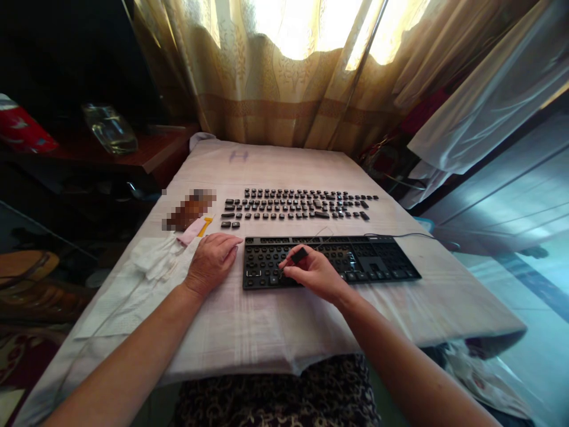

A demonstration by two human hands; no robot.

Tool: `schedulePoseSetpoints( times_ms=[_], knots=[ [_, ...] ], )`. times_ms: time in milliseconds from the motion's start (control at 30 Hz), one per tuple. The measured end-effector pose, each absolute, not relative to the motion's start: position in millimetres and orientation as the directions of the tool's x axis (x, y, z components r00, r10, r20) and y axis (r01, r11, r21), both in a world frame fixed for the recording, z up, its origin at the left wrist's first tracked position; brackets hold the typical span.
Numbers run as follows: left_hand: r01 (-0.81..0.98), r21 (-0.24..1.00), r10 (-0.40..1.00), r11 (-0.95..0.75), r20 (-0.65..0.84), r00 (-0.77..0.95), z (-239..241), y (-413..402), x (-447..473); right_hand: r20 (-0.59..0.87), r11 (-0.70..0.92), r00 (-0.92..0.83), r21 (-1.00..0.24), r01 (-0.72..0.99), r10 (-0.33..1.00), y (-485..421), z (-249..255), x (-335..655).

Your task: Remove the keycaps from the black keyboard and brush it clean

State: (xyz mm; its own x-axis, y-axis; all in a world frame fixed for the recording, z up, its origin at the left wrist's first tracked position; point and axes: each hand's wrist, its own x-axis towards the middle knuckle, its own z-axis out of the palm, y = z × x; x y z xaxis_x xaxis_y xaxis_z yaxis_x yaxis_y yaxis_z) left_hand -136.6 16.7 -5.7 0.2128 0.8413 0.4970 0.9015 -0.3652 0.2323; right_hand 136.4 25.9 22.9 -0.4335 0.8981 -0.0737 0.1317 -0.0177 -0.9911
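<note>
A black keyboard (371, 261) lies on the cloth, many of its keys bare of caps, with a few caps left along the bottom row. Over its left half my right hand (317, 274) is closed on what looks like a keycap puller, with a black handle (299, 255) and thin wire loops; the fingertips are low over the lower keys. My left hand (213, 261) rests on the cloth just left of the keyboard, fingers loosely bent and apart, holding nothing visible. Behind the keyboard, removed keycaps (293, 204) lie in several rows.
White tissue (153, 258) and a yellow tool (205, 226) lie left of my left hand, near a blurred-out brown object (191, 210). The keyboard's cable (413, 235) runs right. A glass jar (111, 129) stands on the side cabinet; a curtain (275, 89) hangs behind the table.
</note>
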Motion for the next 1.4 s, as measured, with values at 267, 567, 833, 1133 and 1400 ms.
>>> schedulePoseSetpoints(
  times_ms=[267,567,833,1133,1400],
  knots=[
    [0.877,0.259,0.850,-0.405,0.461,0.256,-6.1,6.2,-129.3,-0.079,0.123,-0.451,-0.907,0.402,0.889,16.7,27.4,131.5],
    [0.884,0.250,0.867,-0.396,0.417,0.271,-14.9,5.7,-124.7,0.002,0.390,-0.547,-0.704,0.594,0.837,16.8,35.7,127.1],
    [0.888,0.235,0.870,-0.396,0.405,0.281,-13.9,6.4,-123.3,-0.073,0.490,-0.604,-0.512,0.706,0.794,23.5,56.7,112.8],
    [0.887,0.223,0.866,-0.404,0.407,0.292,-13.2,6.8,-123.6,0.056,0.543,-0.593,-0.475,0.692,0.804,8.3,37.9,123.7],
    [0.881,0.225,0.860,-0.416,0.413,0.301,-13.5,7.3,-124.1,0.216,0.487,-0.503,-0.713,0.504,0.837,10.5,11.6,133.8]
  ],
)
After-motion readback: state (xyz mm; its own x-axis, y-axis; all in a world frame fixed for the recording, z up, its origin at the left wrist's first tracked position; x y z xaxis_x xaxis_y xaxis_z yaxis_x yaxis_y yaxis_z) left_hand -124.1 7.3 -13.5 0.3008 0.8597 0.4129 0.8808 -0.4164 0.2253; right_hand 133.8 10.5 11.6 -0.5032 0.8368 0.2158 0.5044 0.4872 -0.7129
